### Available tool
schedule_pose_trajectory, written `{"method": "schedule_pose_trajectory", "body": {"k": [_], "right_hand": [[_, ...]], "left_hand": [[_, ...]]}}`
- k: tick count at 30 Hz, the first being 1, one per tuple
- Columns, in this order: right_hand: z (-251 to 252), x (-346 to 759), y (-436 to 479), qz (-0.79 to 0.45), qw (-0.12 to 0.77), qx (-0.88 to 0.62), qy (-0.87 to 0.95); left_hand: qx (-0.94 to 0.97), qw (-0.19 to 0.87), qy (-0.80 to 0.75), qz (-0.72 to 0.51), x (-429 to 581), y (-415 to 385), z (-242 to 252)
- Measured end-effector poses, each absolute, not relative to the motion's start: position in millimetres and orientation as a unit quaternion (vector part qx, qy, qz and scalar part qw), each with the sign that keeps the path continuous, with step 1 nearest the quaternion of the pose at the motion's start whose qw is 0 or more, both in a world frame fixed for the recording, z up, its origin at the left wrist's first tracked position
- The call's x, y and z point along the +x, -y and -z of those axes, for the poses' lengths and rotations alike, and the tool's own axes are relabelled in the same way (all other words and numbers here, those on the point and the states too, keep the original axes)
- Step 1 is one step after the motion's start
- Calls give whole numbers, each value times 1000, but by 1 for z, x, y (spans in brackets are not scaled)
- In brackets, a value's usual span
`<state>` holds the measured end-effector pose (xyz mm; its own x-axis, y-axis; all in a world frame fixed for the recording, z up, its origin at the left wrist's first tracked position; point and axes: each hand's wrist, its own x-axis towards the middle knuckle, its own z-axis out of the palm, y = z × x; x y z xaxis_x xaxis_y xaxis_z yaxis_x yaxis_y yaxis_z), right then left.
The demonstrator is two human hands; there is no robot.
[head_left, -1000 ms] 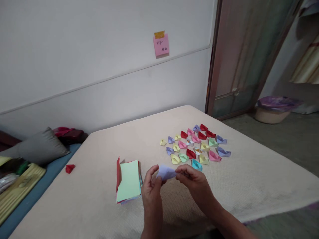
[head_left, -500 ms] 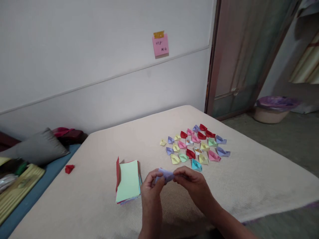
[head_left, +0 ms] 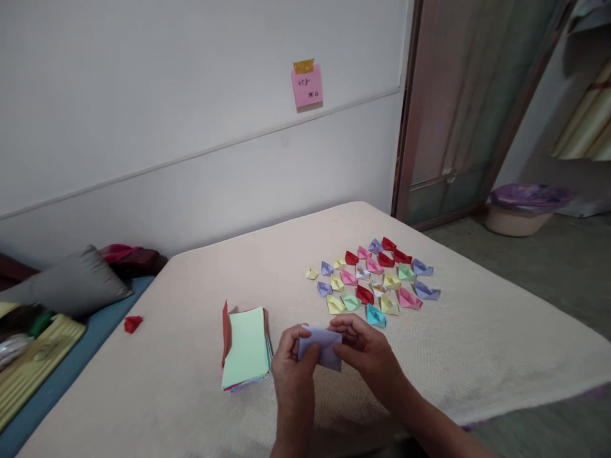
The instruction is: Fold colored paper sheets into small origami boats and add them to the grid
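Both hands hold one lilac sheet of paper (head_left: 323, 345) just above the cream-covered table (head_left: 200, 381). My left hand (head_left: 293, 369) pinches its left side with thumb and fingers closed. My right hand (head_left: 367, 353) grips its top right edge, fingers curled over it. A stack of coloured paper (head_left: 245, 348) with a mint green sheet on top lies just left of my left hand. Several small folded paper boats (head_left: 375, 280) in red, pink, yellow, green, lilac and blue lie in a cluster beyond my right hand.
A single red folded piece (head_left: 133, 323) lies on the blue surface left of the table. A grey cushion (head_left: 71, 283) and striped mat (head_left: 33, 362) sit at far left. A pink note (head_left: 307, 86) hangs on the wall. A basin (head_left: 522, 210) stands by the door on the floor.
The lilac paper was pinched into a narrow folded shape half a second ago; now it shows as a wider flat piece facing me, held slightly lower between both hands.
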<state>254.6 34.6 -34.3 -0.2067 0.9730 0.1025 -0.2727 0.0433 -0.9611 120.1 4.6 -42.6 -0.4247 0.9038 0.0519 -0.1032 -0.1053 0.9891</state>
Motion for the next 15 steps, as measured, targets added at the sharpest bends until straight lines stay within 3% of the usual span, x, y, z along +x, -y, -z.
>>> {"method": "schedule_pose_trajectory", "body": {"k": [15], "right_hand": [[38, 253, -36, -620, 522, -338, 478]], "left_hand": [[458, 321, -590, -582, 120, -7, 35]]}}
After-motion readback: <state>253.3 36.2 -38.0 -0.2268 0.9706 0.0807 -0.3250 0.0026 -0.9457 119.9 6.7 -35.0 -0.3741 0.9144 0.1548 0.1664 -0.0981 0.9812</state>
